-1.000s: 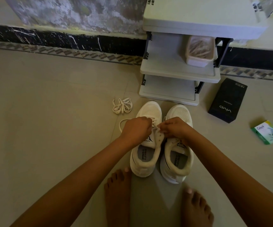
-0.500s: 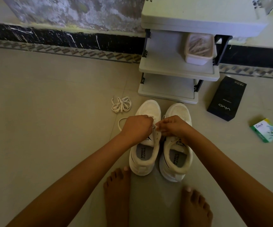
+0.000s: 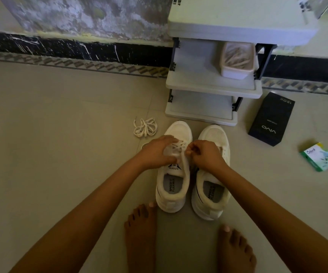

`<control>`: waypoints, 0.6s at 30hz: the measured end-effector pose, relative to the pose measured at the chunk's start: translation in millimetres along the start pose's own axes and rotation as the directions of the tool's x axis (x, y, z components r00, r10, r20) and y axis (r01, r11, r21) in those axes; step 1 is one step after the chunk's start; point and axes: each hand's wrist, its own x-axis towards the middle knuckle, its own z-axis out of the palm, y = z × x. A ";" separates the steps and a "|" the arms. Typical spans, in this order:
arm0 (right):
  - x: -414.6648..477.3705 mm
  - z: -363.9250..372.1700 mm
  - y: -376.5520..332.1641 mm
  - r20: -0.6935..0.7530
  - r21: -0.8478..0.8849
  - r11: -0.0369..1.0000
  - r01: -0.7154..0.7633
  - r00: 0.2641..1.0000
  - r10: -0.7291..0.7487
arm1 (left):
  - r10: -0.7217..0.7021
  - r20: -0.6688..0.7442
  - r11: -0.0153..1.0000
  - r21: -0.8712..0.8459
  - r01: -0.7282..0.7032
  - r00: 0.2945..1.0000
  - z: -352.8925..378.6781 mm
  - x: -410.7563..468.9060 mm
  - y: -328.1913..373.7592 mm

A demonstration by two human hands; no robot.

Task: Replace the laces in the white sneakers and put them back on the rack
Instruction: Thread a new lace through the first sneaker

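1. Standing side by side on the tiled floor, the left sneaker and right sneaker point their toes at the rack, just short of its lowest shelf.
2. Both grey insoles carry the print "SPEED & FLEXIBLE"; the tongue label of the left sneaker shows "SPEED" under a black triangle.
3. The left hand lies curled over the laced front of the left sneaker, fingers and thumb closed on the lace.
4. The right hand pinches the same lace between thumb and bent fingers, above the gap between the shoes.
5. One end of the lace trails down across the tongue and collar.
6. A loose lace lies bunched on the floor, just left of the left sneaker's toe.
7. A pale tub of thin sticks sits on the rack's middle shelf.
8. A black box to the right of the rack reads "vivo"; its smaller print is too small to read.
9. A green box further right reads "Odonil".
10. Two bare feet rest behind the heels.
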 end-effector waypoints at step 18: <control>-4.3 -8.9 -8.5 0.118 -0.167 0.986 0.010 0.993 0.010 | -0.057 0.179 0.998 0.004 0.057 0.982 -7.1 1.1 -31.3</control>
